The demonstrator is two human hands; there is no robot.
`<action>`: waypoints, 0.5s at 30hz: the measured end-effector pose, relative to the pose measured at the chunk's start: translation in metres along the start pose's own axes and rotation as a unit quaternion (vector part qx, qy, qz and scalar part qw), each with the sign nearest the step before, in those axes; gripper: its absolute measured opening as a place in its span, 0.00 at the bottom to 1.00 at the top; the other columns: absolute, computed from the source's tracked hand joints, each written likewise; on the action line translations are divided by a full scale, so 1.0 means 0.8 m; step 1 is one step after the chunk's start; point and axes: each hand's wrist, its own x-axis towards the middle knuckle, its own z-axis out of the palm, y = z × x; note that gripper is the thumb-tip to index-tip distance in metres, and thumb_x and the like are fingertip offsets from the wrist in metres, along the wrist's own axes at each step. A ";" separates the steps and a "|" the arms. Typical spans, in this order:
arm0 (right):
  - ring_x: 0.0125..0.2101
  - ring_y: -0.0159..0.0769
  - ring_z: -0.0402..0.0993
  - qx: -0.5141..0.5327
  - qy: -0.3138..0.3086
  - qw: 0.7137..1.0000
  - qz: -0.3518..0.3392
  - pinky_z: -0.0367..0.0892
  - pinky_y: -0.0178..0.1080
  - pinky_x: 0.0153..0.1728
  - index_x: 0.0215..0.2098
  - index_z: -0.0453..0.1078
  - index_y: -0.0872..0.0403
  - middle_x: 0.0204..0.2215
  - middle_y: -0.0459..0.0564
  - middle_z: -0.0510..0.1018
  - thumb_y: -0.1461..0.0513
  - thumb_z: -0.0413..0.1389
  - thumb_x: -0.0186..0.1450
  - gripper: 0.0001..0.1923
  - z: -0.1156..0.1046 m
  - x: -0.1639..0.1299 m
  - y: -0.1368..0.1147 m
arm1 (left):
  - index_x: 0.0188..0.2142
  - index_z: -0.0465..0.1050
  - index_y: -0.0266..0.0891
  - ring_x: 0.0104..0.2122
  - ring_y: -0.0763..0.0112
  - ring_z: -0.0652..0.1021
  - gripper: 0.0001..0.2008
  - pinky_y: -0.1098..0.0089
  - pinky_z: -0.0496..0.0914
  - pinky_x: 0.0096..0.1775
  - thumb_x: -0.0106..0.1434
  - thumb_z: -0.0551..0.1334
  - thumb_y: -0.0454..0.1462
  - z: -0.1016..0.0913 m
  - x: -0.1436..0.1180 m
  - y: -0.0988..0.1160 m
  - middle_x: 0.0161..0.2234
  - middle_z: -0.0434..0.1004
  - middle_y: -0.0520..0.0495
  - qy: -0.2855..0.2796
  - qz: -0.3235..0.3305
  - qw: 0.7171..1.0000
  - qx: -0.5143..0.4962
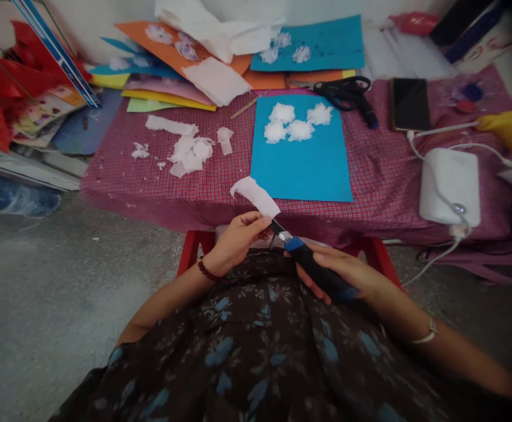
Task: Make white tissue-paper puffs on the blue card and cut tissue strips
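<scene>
Between its thumb and fingers, my left hand [242, 237] pinches a white paper strip [258, 196], which sticks up over the table's front edge. My right hand [337, 266] is wrapped round a hand tool with a thick black-and-blue handle [315, 264]. The tool's narrow metal end reaches the left fingertips at the strip's lower end; its tip is partly hidden, so its exact kind cannot be made out. Just beyond lies a blue sheet [302, 170] bearing several white crumpled paper tufts [300, 130]. Torn white paper pieces [189, 155] lie to its left.
A checked red cloth [150, 181] covers the table. Black-handled scissors [343, 91], a phone [409, 104], a white power box [449, 187] with cables and a yellow glue gun [508, 130] are on the right. Coloured sheets [168, 97] are stacked at the back. A red stool [192, 249] shows below.
</scene>
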 end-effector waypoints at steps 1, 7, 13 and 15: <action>0.22 0.32 0.75 -0.002 0.006 1.000 0.002 0.71 0.32 0.17 0.58 0.63 0.56 0.29 0.48 0.76 0.51 0.55 0.68 0.25 0.001 0.000 -0.001 | 0.28 0.78 0.35 0.26 0.76 0.75 0.08 0.73 0.68 0.32 0.56 0.72 0.38 0.000 0.000 0.000 0.25 0.77 0.49 0.004 0.001 1.000 0.007; 0.22 0.31 0.75 0.003 -0.003 1.000 -0.004 0.70 0.31 0.17 0.58 0.63 0.56 0.30 0.49 0.76 0.51 0.55 0.69 0.25 -0.005 0.002 0.003 | 0.25 0.78 0.37 0.24 0.74 0.75 0.09 0.73 0.68 0.29 0.59 0.67 0.39 0.000 0.006 -0.002 0.24 0.78 0.47 0.026 0.023 0.999 0.040; 0.21 0.30 0.74 0.009 -0.002 1.000 -0.015 0.71 0.31 0.17 0.58 0.64 0.56 0.30 0.49 0.77 0.52 0.54 0.69 0.24 -0.006 0.003 0.003 | 0.24 0.79 0.37 0.22 0.75 0.73 0.08 0.74 0.67 0.27 0.58 0.63 0.34 -0.010 0.013 -0.006 0.23 0.77 0.49 0.053 0.080 0.987 0.130; 0.22 0.30 0.75 0.011 0.007 1.000 -0.004 0.71 0.30 0.18 0.56 0.65 0.55 0.30 0.48 0.76 0.52 0.54 0.70 0.21 -0.001 0.001 -0.004 | 0.24 0.79 0.36 0.23 0.74 0.74 0.09 0.74 0.67 0.27 0.58 0.62 0.34 -0.013 0.011 -0.004 0.23 0.77 0.49 0.043 0.081 0.985 0.148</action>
